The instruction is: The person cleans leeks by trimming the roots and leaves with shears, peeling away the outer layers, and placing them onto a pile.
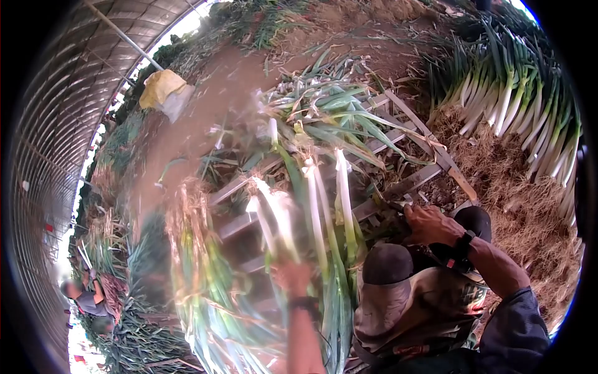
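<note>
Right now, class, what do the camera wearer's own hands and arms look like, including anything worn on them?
Both hands are gloveless. The right hand has a black strap at its wrist and a dark blue-grey sleeve ending near the elbow. The left hand, blurred, has a dark wristband.

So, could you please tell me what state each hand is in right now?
Left hand: blurred, at the stalks; grip cannot be told.
Right hand: fingers curled; whether it holds anything cannot be told.
</note>
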Available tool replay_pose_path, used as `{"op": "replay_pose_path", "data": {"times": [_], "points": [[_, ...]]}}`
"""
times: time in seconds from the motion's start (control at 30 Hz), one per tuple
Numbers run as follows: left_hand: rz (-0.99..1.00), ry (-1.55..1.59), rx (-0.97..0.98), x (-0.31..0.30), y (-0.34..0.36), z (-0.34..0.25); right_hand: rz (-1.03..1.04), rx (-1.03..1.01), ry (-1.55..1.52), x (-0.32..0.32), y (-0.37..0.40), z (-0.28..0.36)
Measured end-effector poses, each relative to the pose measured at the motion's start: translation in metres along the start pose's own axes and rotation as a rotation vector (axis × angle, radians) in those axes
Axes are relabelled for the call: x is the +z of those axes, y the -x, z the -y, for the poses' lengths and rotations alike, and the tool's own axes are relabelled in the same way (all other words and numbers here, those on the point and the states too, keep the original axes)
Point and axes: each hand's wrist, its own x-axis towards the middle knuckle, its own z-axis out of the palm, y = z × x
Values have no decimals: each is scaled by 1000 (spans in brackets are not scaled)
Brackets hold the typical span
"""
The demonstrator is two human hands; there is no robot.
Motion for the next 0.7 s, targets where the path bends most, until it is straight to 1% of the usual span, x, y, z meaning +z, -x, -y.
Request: {"op": "replay_pose_path", "data": {"times": [0.07,0.1,0.17,0.2,0.3,0.4,0.43,0.5,0.53,0.57,0.6,0.63,0.7], "points": [[-46,-5,29,7,-6,3,-33,-10,15,5,0,-3],[-25,6,35,8,-9,5,-53,-13,20,7,-1,-4],[16,20,54,7,-14,9,-150,-91,-13,8,-2,-7],[17,33,85,8,-17,12,-204,-128,-30,8,-3,-9],[-3,68,171,6,-20,25,-265,-167,-21,18,-5,-15],[-87,75,220,-21,-1,30,-284,-168,-21,16,-5,-12],[10,73,132,-36,-2,28,-248,-139,-33,11,-4,-8],[3,131,155,-72,16,24,-178,-87,-58,1,-2,-2],[-26,185,213,-76,14,33,-209,-116,-65,5,-5,-6],[6,196,213,-88,14,34,-240,-144,-72,16,-8,-13],[-51,184,230,-92,13,38,-271,-171,-78,17,-8,-13],[-108,173,250,-96,12,41,-257,-154,-76,18,-7,-12],[-108,159,216,-114,20,38,-229,-119,-66,16,-6,-11]]}}
